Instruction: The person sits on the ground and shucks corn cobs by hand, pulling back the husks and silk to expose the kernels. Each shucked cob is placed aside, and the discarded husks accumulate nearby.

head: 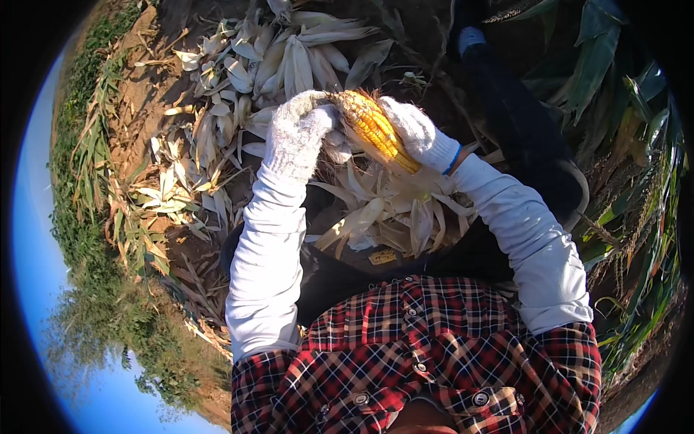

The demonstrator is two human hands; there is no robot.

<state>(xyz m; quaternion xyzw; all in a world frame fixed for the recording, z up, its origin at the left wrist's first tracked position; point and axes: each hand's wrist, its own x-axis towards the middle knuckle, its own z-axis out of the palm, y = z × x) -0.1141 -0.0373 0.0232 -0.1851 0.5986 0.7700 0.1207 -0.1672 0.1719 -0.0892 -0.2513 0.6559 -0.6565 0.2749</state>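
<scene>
A yellow ear of corn (378, 130), its kernels bared and some brown silk at its top end, is held up between my hands. My left hand (303, 127), in a white knit glove, grips near the silky end, with its fingers partly hidden behind the ear. Along the ear's right side lies my right hand (415, 127), gloved too, closed around it; its fingertips are hidden. Pale husk leaves hang at the ear's lower side. Below are loose pale husks (420, 219) between my legs, with another yellow ear of corn (383, 256) close to my lap.
A large heap of pale corn husks (295, 62) lies beyond my hands and spreads left over brown soil (133, 103). Green corn leaves and stalks (640, 217) stand or lie at the right. A dark-clothed leg (520, 119) stretches out at the upper right.
</scene>
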